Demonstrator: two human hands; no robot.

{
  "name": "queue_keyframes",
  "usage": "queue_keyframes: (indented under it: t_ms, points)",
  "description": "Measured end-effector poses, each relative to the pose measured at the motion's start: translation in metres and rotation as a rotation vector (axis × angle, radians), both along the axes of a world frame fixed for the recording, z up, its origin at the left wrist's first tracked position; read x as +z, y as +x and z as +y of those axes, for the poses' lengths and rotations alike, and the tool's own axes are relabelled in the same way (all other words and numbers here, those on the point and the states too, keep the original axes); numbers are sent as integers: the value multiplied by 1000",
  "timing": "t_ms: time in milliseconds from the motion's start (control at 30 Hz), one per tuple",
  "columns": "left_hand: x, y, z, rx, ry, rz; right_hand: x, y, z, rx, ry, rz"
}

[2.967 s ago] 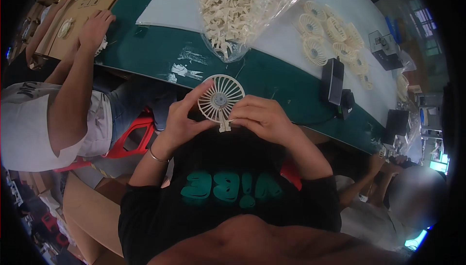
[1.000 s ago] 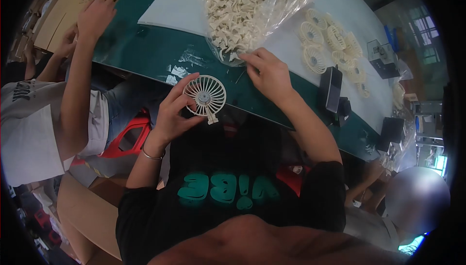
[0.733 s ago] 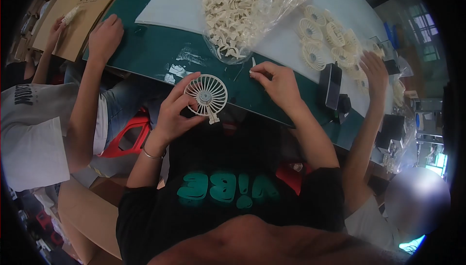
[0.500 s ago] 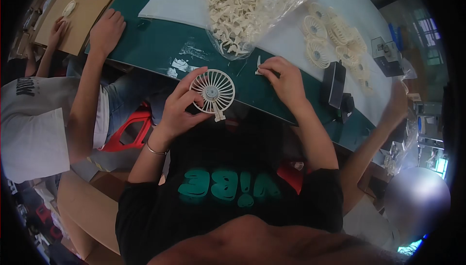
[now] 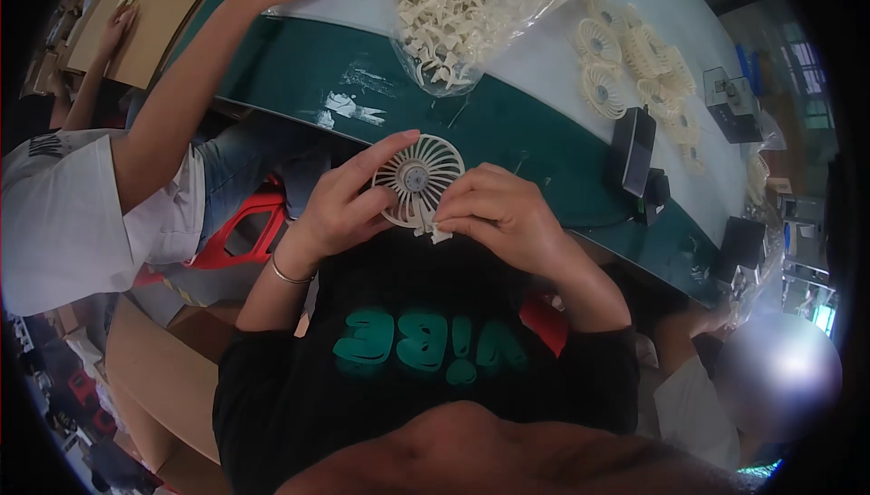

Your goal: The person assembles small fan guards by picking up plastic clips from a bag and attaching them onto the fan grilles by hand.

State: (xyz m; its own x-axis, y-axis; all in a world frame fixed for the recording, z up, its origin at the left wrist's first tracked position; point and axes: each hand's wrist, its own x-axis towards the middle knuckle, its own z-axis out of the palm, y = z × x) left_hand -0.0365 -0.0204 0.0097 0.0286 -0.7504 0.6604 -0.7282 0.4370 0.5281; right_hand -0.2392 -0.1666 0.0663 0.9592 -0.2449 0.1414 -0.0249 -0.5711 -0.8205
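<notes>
My left hand (image 5: 347,203) grips a round cream plastic fan grille (image 5: 433,161) by its left edge, fingers curled around the rim. The grille has radial slats and a grey disc at its hub. My right hand (image 5: 500,214) is closed in a pinch on a small cream plastic piece (image 5: 440,235) at the grille's lower edge. Fingers partly cover that piece, and I cannot tell whether it is fitted to the grille. Beyond both hands, a clear plastic bag (image 5: 450,78) full of small cream parts (image 5: 449,10) lies on the table.
Several similar grilles (image 5: 601,87) lie on the white surface at right, near a black box-shaped device (image 5: 632,150) on the green table (image 5: 299,60). To the left, another person's arm (image 5: 186,105) reaches over the table. A red stool (image 5: 249,223) and an open cardboard carton (image 5: 154,386) stand below.
My right hand has come from the table to the grille with the small piece. The grille has shifted slightly right. The person at left has stretched an arm across the table.
</notes>
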Motion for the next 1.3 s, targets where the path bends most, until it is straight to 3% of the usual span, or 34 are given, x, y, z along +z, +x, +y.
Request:
queue_keyframes:
  t_ms: [400,667,900,1300]
  points:
    - [3,-4,3,-3,-31,-27,-1,-2,7,-7,-30,17]
    - [-4,-8,4,-46,-73,102,2,0,20,-74,-147,11]
    - [-3,-10,4,-73,-71,89,2,0,15,-59,-48,28]
    - [-5,-10,5,-125,-23,201,-7,1,25,-121,-292,-119]
